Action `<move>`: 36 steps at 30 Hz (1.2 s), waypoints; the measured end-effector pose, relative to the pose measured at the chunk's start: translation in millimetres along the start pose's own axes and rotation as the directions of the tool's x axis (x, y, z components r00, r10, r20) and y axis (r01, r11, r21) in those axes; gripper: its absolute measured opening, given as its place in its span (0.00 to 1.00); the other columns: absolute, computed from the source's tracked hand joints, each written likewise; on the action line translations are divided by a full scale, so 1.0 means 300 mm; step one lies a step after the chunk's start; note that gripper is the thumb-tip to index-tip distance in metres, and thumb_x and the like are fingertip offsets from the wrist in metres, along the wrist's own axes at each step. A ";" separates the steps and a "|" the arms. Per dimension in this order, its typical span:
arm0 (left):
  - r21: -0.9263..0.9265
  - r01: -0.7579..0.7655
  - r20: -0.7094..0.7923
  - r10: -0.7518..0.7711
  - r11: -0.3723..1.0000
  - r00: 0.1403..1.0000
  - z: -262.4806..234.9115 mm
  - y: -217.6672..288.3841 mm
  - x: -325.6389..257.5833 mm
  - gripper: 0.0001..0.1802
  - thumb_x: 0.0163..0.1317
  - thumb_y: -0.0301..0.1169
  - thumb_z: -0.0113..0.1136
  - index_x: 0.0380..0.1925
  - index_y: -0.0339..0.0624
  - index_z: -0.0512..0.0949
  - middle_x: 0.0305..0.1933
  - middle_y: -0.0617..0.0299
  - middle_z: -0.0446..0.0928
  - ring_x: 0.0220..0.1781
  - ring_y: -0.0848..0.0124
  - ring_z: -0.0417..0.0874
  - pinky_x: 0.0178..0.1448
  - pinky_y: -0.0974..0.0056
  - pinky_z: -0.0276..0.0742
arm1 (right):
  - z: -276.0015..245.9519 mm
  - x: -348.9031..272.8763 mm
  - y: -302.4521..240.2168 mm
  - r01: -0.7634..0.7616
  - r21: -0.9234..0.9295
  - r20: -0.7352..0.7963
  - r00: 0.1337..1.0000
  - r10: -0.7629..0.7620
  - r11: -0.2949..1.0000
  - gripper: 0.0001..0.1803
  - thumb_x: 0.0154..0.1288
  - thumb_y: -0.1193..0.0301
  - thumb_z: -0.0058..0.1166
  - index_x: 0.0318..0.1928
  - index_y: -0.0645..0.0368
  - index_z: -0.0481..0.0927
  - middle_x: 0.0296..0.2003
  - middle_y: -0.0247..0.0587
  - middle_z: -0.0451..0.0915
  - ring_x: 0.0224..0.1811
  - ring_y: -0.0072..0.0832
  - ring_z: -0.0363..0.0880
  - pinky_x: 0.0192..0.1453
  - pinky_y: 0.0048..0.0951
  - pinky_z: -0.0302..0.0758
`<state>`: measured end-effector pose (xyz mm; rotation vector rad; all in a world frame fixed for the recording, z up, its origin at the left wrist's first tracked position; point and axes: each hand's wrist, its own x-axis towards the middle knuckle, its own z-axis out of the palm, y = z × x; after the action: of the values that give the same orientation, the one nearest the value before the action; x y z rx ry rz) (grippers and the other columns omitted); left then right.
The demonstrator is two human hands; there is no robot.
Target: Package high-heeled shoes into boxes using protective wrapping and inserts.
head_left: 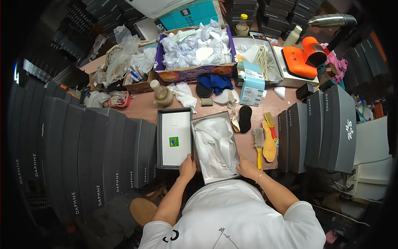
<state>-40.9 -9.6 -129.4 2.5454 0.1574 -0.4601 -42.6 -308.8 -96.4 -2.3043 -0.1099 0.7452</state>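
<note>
An open grey shoebox (234,146) lies in front of my body, with white tissue paper (213,143) crumpled over whatever is inside. My right hand (248,168) grips the box's right wall near its close corner. Left of the box lies its grey lid (159,141), inner side up, white inside with a small green sticker (173,142). My left hand (188,167) is closed at the lid's close right corner, beside the box; its fingertips are partly hidden. A black insole-shaped pad (245,119) rests beyond the box's right edge.
Stacked grey shoeboxes (95,153) wall the left side, and more boxes (319,128) stand at the right. A brush (258,145), a yellow-handled brush (270,124) and a tan insole (269,143) lie right. Behind are a paper-filled carton (195,70), a bottle (161,94) and an orange device (298,60).
</note>
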 end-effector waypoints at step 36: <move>-0.810 0.268 0.510 0.401 0.522 0.761 -0.287 0.036 -0.108 0.39 0.60 0.38 0.57 0.69 0.41 0.53 0.66 0.52 0.61 0.65 0.59 0.66 0.62 0.59 0.69 | 0.225 -0.329 -0.296 0.491 0.711 -0.622 0.773 0.124 0.504 0.49 0.59 0.59 0.60 0.73 0.55 0.44 0.68 0.53 0.54 0.71 0.39 0.53 0.72 0.36 0.53</move>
<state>-43.7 26.5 -44.2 1.2664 -0.0057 -0.9380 -149.9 -229.2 -30.7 -1.3808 0.2509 -0.1500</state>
